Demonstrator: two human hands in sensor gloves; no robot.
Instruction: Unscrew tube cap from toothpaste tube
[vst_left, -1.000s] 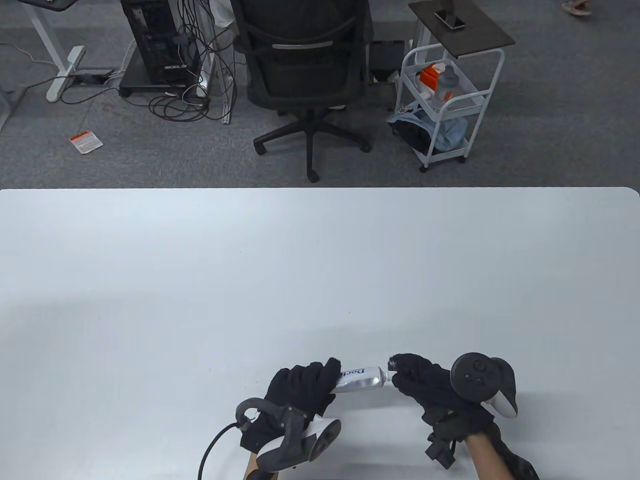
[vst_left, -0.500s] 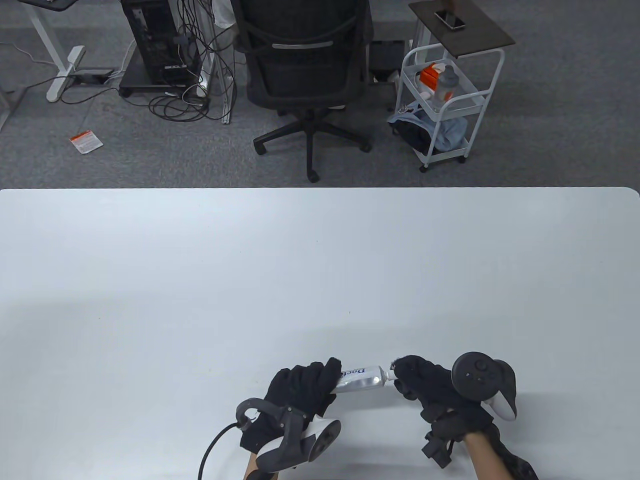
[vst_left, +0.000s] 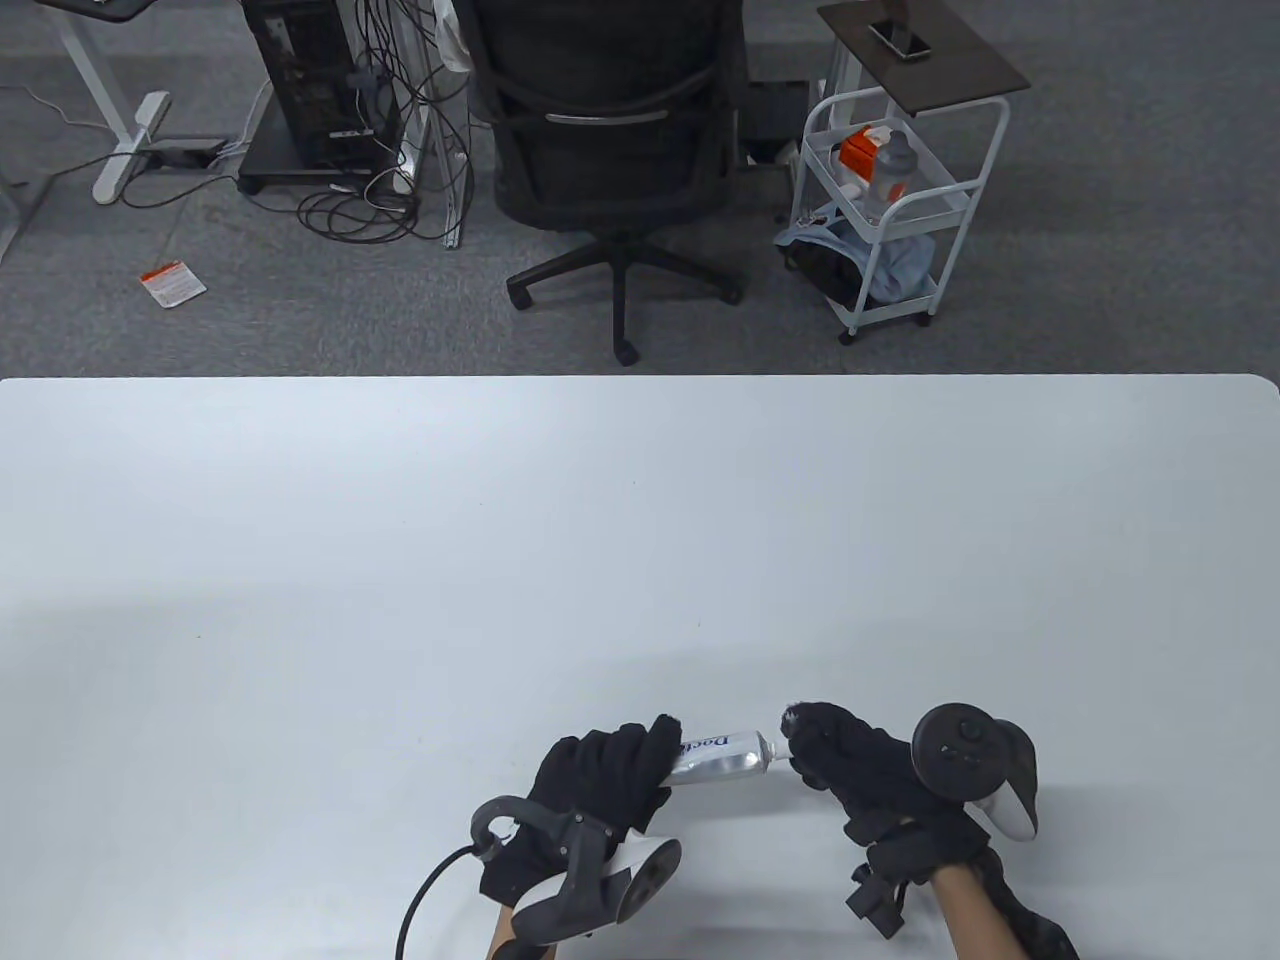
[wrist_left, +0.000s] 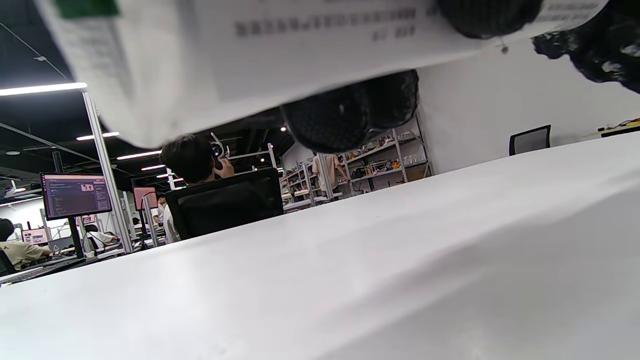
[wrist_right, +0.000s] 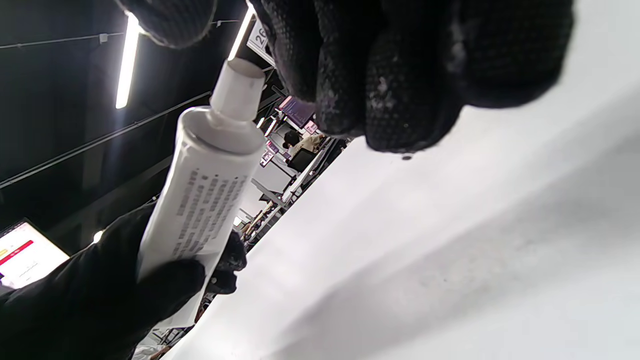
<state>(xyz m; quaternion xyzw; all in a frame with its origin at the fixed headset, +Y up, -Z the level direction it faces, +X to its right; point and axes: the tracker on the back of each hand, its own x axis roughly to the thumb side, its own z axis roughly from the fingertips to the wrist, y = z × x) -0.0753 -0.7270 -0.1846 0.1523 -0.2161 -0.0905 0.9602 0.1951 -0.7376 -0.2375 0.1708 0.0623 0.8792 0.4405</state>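
The white table (vst_left: 640, 520) lies bare from its far edge down to the near strip, so a hand could pass anywhere across it. The only things in the way sit close to the near edge: the left hand (vst_left: 600, 775) and right hand (vst_left: 860, 770), joined by the tube (vst_left: 722, 755) held level between them, which bars the gap from hand to hand. In the wrist views the tube hangs above the tabletop, with open room beneath it.
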